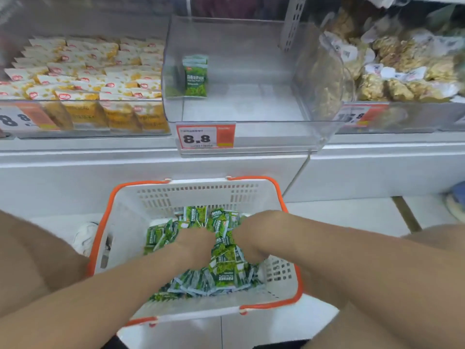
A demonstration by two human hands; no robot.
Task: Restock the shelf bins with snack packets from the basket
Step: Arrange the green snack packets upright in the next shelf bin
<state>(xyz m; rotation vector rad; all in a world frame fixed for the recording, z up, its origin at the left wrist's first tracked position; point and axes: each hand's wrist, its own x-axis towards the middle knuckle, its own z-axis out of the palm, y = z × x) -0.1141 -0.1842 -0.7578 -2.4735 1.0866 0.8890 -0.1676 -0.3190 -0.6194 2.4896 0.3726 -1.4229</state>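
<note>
Head cam: I had my left hand [195, 244] and right hand [247, 245] dug into the green snack packets [221, 273] piled in the basket [201, 192]. The fingers were buried, so I couldn't tell the grip on either. Above the basket, the clear bin [251, 102] held one lone packet [195, 76].

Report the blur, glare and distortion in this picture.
Head view: soft throughout, worst on the brown packs; the wide lens bows the shelf edge; reflections haze the middle bin; left hand and right hand blur into the green packets.
</note>
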